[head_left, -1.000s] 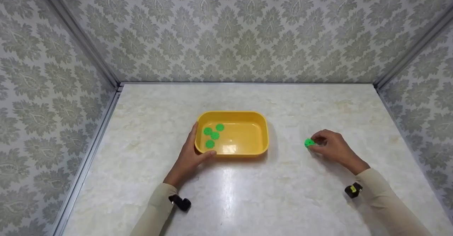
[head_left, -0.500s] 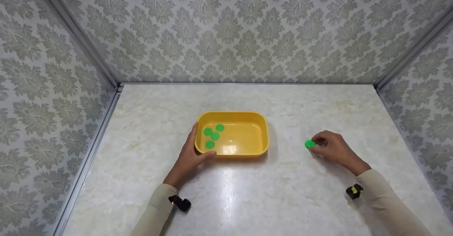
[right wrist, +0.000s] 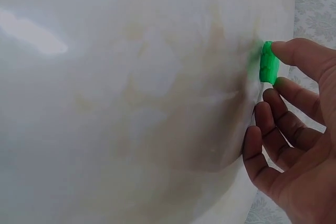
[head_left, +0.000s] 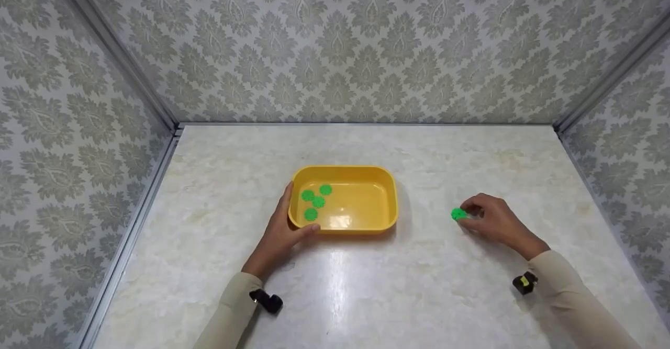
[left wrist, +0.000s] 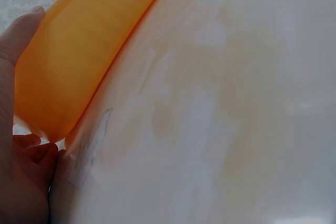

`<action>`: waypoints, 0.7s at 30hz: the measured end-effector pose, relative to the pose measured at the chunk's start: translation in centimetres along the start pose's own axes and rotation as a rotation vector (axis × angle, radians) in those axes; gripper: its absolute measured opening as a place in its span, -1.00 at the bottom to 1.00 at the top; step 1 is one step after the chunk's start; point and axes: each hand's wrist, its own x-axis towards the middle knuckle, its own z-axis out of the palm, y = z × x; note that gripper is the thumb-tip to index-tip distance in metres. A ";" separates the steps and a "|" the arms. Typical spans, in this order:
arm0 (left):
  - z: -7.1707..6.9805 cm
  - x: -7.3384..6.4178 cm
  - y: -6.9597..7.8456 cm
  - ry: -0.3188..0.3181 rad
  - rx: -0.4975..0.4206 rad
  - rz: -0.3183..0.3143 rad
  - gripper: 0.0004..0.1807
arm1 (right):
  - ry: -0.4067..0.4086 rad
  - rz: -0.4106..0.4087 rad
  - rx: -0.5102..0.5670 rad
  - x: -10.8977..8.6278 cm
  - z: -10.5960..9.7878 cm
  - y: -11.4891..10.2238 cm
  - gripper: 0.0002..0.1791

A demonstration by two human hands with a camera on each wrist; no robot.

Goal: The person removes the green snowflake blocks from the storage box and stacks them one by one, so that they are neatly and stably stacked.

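A yellow plastic tub (head_left: 366, 230) stands on the table, and several flat green notched discs (head_left: 311, 214) lie at its left end. My left hand (head_left: 280, 234) grips the tub's near left corner, thumb along the front wall and fingers at the left side. In the left wrist view the thumb (left wrist: 23, 32) presses the tub's outer wall (left wrist: 84, 51). To the right of the tub, my right hand (head_left: 492, 218) pinches a green notched piece (head_left: 458, 213) between thumb and index finger. From the right wrist this green piece (right wrist: 269, 62) looks thick, like stacked discs, close to the tabletop.
A pale marbled table (head_left: 398, 286) fills the space below a patterned back wall (head_left: 361, 51). Side walls with metal edge strips (head_left: 125, 239) bound it left and right. A black wrist camera (head_left: 267, 301) sits on each sleeve.
The green piece in my right hand has tilted slightly, now showing more of its round face. Both hands otherwise stay almost where they were, and the tub has barely shifted in view.
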 end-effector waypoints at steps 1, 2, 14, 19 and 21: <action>0.0 0.0 0.0 0.000 0.000 0.004 0.36 | -0.002 -0.001 -0.001 0.0 0.0 0.0 -0.69; 0.0 0.0 0.0 -0.001 -0.001 0.003 0.36 | -0.004 -0.003 -0.002 0.0 0.0 0.0 -0.69; 0.1 -0.1 -0.1 -0.002 -0.002 0.003 0.38 | -0.005 -0.013 -0.020 0.0 -0.4 -0.3 -0.64; 0.1 -0.1 0.0 0.000 0.002 0.001 0.37 | 0.008 -0.027 -0.005 0.1 -0.9 -1.2 -0.61; 0.0 -0.1 0.0 0.001 0.000 0.005 0.36 | 0.003 -0.030 0.010 0.4 -1.1 -1.7 -0.61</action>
